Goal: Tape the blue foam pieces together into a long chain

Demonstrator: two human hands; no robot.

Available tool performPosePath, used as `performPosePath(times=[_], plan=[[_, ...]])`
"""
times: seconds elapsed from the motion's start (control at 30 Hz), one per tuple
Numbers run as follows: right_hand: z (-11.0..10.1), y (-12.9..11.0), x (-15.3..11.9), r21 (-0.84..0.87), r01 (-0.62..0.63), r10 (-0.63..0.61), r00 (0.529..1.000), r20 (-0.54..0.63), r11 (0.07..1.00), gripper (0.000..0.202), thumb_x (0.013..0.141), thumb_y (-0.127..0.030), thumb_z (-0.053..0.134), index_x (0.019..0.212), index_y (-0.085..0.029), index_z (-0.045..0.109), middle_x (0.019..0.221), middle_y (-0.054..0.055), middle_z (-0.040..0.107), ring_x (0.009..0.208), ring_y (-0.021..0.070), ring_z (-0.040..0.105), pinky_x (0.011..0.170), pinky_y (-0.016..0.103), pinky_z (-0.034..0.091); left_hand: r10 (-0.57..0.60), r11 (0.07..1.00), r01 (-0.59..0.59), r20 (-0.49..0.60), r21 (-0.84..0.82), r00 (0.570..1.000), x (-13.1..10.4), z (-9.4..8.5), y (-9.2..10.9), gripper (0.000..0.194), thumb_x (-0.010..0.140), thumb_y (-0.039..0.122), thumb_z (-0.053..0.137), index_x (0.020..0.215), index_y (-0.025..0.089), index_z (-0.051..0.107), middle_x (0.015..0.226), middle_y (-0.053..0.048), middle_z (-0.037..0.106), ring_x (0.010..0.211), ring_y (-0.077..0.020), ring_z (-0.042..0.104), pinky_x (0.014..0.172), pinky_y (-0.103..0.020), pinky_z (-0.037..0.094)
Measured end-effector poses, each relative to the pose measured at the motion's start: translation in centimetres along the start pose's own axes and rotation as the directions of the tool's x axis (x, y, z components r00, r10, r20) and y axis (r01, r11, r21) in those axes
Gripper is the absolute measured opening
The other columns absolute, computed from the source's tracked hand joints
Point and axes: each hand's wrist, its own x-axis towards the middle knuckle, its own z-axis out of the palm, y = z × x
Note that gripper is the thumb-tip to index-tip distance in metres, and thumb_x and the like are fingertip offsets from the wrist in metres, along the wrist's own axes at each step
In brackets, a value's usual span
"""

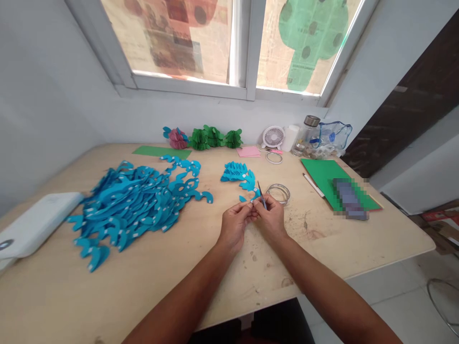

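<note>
My left hand (234, 223) is closed in a pinch at the near end of a curved blue paper piece (256, 194), its fingertips meeting those of the other hand. A slim, dark, pointed tool (262, 195) sticks up from my right hand (271, 215), whose fingers are closed around it. The tool's exact kind is unclear. Just beyond the hands, a folded stack of blue paper pieces (234, 172) joins the curved strip. To the left lies a large heap of blue paper cutouts (136, 203) with small white tabs. Fingers hide what is between the fingertips.
Tape rings (278, 193) lie just right of my hands. Farther right are a white pen (313, 185), green sheets (321, 177) and a blurred phone (349, 198). Green paper ornaments (213, 137), a small fan (273, 137) and a glass bottle (306, 136) line the back. A white device (39, 224) sits left.
</note>
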Motion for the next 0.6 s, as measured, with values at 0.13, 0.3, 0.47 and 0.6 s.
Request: performPosePath(times=[0.13,0.3,0.47,0.6], plan=[[0.0,-0.15,-0.09,-0.04,0.035,-0.035,0.999,0.008,0.999,0.011,0.071,-0.028,0.059,0.068,-0.017,0.06,0.064,-0.002,0.054,0.058,0.0111,0.046,0.056,0.023,0.038,0.036,0.999,-0.035,-0.041,0.035,0.999,-0.03,0.09,0.16,0.016,0.057,0.024,0.071,0.065,0.01,0.069,0.062,-0.006,0.066,0.056,-0.0116,0.057,0.056,-0.023,0.043],[-0.14,-0.36,-0.07,-0.133,0.125,-0.122,0.992,0.029,0.983,0.014,0.074,-0.028,0.056,0.069,-0.017,0.062,0.067,-0.001,0.056,0.061,0.0118,0.047,0.059,0.024,0.038,0.059,0.996,-0.054,-0.062,0.074,0.996,-0.02,0.09,0.39,0.016,0.057,0.026,0.07,0.06,0.01,0.067,0.059,-0.006,0.065,0.051,-0.0098,0.054,0.054,-0.022,0.042],[-0.27,-0.54,-0.06,-0.2,0.184,-0.18,0.983,0.039,0.962,0.014,0.075,-0.028,0.056,0.07,-0.016,0.062,0.068,0.0,0.056,0.06,0.0119,0.047,0.057,0.024,0.037,0.084,0.992,-0.075,-0.086,0.105,0.993,0.08,0.11,0.32,0.016,0.057,0.026,0.069,0.058,0.011,0.066,0.058,-0.006,0.065,0.05,-0.0099,0.054,0.052,-0.022,0.042],[-0.31,-0.67,-0.18,-0.24,0.203,-0.197,0.979,0.049,0.949,0.014,0.075,-0.028,0.056,0.07,-0.016,0.063,0.066,0.0,0.056,0.058,0.0116,0.046,0.054,0.024,0.035,0.1,0.989,-0.088,-0.098,0.121,0.99,0.22,0.06,0.16,0.014,0.057,0.024,0.068,0.063,0.011,0.068,0.058,-0.005,0.065,0.049,-0.0096,0.053,0.051,-0.022,0.043]])
